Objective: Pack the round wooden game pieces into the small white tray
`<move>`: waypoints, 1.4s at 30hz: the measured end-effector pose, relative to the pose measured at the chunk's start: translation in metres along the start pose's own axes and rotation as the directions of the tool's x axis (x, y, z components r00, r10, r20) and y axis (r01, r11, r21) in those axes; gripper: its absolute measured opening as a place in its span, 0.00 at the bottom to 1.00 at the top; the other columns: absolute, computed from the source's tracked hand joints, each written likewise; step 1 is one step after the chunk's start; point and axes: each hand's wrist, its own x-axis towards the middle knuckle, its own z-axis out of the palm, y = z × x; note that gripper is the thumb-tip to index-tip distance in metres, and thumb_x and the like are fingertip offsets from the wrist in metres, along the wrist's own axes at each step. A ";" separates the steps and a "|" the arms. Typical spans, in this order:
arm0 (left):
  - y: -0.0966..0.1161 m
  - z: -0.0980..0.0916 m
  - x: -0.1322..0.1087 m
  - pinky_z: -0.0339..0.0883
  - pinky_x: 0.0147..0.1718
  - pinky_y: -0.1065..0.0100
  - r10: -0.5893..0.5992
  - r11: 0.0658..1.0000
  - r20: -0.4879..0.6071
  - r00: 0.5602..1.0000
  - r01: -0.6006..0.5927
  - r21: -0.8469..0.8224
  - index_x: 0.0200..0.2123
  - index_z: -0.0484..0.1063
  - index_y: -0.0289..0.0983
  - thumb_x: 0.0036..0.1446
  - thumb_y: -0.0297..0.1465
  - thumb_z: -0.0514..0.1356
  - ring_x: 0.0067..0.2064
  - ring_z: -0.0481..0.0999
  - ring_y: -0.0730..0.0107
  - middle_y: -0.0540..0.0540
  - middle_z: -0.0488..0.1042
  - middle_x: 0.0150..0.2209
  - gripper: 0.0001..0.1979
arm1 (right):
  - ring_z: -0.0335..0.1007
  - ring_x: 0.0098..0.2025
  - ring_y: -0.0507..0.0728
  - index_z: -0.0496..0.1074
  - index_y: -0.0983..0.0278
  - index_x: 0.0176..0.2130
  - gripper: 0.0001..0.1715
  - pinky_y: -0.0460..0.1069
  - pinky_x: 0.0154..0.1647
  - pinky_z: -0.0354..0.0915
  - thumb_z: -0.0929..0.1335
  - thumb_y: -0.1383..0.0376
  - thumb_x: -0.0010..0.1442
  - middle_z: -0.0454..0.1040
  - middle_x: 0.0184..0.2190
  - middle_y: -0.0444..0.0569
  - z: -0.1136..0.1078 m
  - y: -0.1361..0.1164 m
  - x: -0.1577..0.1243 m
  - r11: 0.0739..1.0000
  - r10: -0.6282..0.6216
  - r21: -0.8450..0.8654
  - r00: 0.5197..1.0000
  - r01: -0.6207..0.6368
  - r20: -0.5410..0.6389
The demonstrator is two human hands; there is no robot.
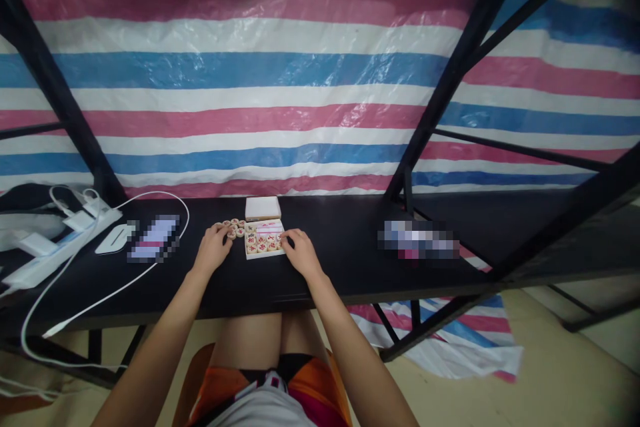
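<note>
A white open box stands on the black table, holding round Chinese chess pieces with red and dark characters. A white and pink slip shows inside its back part. Left of the box lies a small group of loose Chinese chess pieces. My left hand is at this group, its fingers bent and closed around a piece at the near left. On the other side, my right hand grips the box's right edge with thumb and fingers, close to the pieces there.
Behind the box lies a white lid. To the left are a blurred phone, a white flat device, a power strip and a white cable. A blurred item lies right, near black metal frame bars.
</note>
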 end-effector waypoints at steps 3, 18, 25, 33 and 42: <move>-0.001 -0.001 0.000 0.63 0.48 0.57 -0.013 1.000 0.039 0.999 0.012 0.023 0.45 0.72 0.37 0.56 0.30 0.53 0.49 0.68 0.56 0.40 0.68 0.48 0.14 | 0.66 0.43 0.57 0.73 0.62 0.37 0.10 0.52 0.48 0.61 0.62 0.67 0.60 0.73 0.39 0.49 -0.001 -0.002 0.000 0.999 0.007 -0.032 1.000 -0.007 0.005; 0.013 -0.011 -0.003 0.62 0.50 0.58 -0.047 0.999 0.084 0.995 0.047 -0.003 0.42 0.73 0.38 0.53 0.32 0.56 0.50 0.68 0.55 0.42 0.70 0.49 0.13 | 0.63 0.46 0.58 0.75 0.60 0.39 0.14 0.53 0.50 0.60 0.61 0.63 0.62 0.71 0.44 0.50 0.002 -0.001 -0.001 0.996 -0.048 -0.068 0.998 0.050 0.026; 0.012 -0.011 -0.003 0.64 0.46 0.60 -0.043 0.997 0.119 0.992 0.050 -0.057 0.36 0.70 0.41 0.53 0.35 0.56 0.48 0.70 0.57 0.45 0.73 0.45 0.08 | 0.64 0.43 0.57 0.74 0.60 0.36 0.14 0.52 0.49 0.60 0.61 0.61 0.63 0.71 0.39 0.50 0.003 0.000 -0.001 0.999 -0.026 -0.021 0.999 0.027 0.044; 0.019 -0.013 -0.004 0.66 0.38 0.64 -0.043 0.998 -0.042 0.998 0.041 -0.041 0.36 0.70 0.39 0.55 0.36 0.54 0.40 0.73 0.60 0.44 0.74 0.39 0.09 | 0.67 0.43 0.56 0.73 0.62 0.38 0.15 0.50 0.49 0.61 0.60 0.61 0.63 0.70 0.38 0.50 0.003 0.004 0.001 0.997 0.010 0.078 0.999 -0.013 0.039; 0.027 0.007 0.008 0.62 0.48 0.59 0.212 0.915 -0.048 0.976 -0.216 -0.340 0.37 0.72 0.39 0.58 0.36 0.53 0.46 0.71 0.60 0.44 0.76 0.41 0.11 | 0.68 0.43 0.55 0.73 0.62 0.37 0.14 0.49 0.49 0.60 0.60 0.61 0.63 0.70 0.39 0.49 -0.001 -0.001 0.001 0.995 0.036 0.090 0.998 -0.041 0.052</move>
